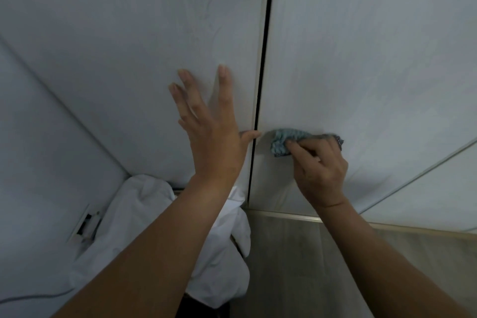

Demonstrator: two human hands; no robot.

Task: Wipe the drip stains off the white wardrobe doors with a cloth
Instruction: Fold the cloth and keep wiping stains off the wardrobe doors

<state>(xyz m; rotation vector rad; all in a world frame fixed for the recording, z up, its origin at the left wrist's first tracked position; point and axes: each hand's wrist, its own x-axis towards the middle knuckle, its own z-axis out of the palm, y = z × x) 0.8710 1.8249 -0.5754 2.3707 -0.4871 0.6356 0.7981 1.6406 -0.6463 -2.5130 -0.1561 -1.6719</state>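
Left hand [211,142] flat, fingers spread, on left door [129,33]; right hand [320,170] grips blue cloth [281,142] against right door [361,59].

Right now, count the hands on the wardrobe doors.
2. The left hand lies flat on the left door, thumb reaching the gap; the right hand presses a blue cloth against the right door.

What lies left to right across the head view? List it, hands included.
Socket → left hand → cloth → right hand.
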